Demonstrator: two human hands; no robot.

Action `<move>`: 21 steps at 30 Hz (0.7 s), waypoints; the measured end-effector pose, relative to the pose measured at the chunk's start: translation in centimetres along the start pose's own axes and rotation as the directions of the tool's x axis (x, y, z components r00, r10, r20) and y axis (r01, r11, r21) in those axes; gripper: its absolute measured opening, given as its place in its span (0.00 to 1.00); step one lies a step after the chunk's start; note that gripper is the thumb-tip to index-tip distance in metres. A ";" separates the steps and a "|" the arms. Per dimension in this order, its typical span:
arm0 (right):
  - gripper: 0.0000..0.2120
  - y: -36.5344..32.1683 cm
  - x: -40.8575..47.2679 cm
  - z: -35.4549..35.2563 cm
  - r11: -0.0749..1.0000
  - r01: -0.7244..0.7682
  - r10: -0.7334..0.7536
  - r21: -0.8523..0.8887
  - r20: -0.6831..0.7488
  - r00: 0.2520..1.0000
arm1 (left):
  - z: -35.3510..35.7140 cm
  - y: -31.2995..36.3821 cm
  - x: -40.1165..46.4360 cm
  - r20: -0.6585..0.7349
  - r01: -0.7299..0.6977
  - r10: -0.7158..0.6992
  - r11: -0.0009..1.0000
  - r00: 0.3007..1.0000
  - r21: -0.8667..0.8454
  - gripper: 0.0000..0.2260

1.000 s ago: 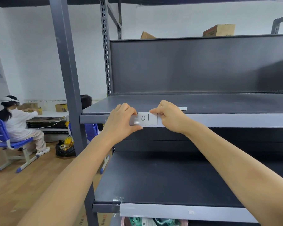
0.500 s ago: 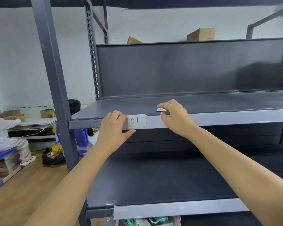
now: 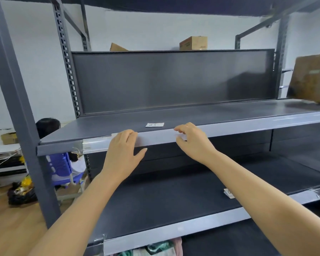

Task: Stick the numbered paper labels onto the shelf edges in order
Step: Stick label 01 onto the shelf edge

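Left hand (image 3: 123,154) on shelf edge (image 3: 155,138) — right hand (image 3: 192,143) hovering, loosely curled.

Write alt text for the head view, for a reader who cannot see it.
Two bare hands reach to the pale front edge of a grey metal shelf: the left hand rests on the edge and the right hand hovers beside it, fingers loosely curled. A small paper label lies flat on the shelf top just behind them.

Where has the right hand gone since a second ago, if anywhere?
Yes: the right hand shifted right along the shelf edge, from left of the loose label to right of it.
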State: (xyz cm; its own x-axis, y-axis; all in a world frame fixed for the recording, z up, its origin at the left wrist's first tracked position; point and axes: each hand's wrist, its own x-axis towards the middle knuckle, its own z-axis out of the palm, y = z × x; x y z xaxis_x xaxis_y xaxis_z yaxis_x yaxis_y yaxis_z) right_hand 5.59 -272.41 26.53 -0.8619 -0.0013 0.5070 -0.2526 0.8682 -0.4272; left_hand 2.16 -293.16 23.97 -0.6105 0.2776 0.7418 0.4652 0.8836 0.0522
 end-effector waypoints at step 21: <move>0.21 1.1 12.3 0.8 0.983 0.180 -0.182 0.041 0.368 0.912 | 0.1 3.2 6.0 0.096 0.274 -0.307 0.926 0.947 0.259 0.24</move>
State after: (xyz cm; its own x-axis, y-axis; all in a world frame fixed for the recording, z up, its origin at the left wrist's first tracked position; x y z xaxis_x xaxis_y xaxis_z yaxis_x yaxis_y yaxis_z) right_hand -5.66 -271.86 31.71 -0.9017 -0.3423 0.2642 -0.4214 0.8327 -0.3591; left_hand -0.08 -288.64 28.47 -0.7822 0.0280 0.6224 0.0977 0.9921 0.0781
